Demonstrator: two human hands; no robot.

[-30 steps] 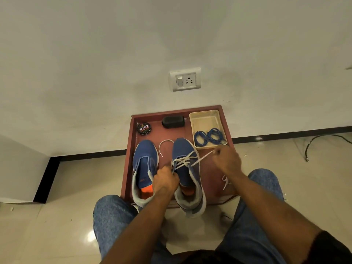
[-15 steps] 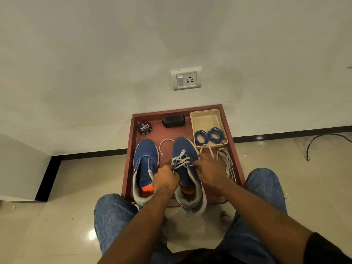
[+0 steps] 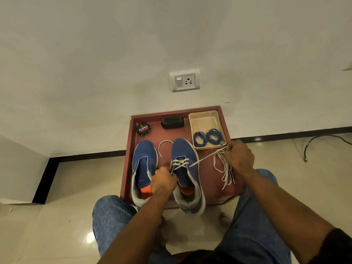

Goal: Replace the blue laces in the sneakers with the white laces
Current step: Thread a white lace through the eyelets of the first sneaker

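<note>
R hand (image 3: pixel 240 158): fingers curled, pinching the white lace (image 3: pixel 206 159) at its far end, just in front of the beige tray's near rim; lace runs taut from there down-left to the R sneaker's eyelets.
L hand (image 3: pixel 164 181): fist closed at the R sneaker's (image 3: pixel 185 174) left eyelet edge, near the tongue; looks to grip the upper or a lace end, can't tell which.
R sneaker: blue w/ grey collar, orange insole; white lace crossed thru approx. the front rows only; heel hangs over the tabletop's near edge.
L sneaker (image 3: pixel 143 164): blue, no lace in it, beside the R one, toe pointing to the wall.
Loose white lace (image 3: pixel 224 168): bunched on the tabletop under the R hand, right of the R sneaker.
White loop (image 3: pixel 164 144): curved bit of lace between the two toes.
Blue laces (image 3: pixel 207 137): coiled in the beige tray (image 3: pixel 202 121), far-right corner.
Tabletop (image 3: pixel 211 191): small, dark red, raised rim, against the wall.
Polish tin (image 3: pixel 143 129): far-left corner, round, black.
Black brush (image 3: pixel 172 121): far edge, between tin & tray.
Wall socket (image 3: pixel 184 80): above the tabletop.
Knees: blue jeans (image 3: pixel 112 216), either side of the near edge.
</note>
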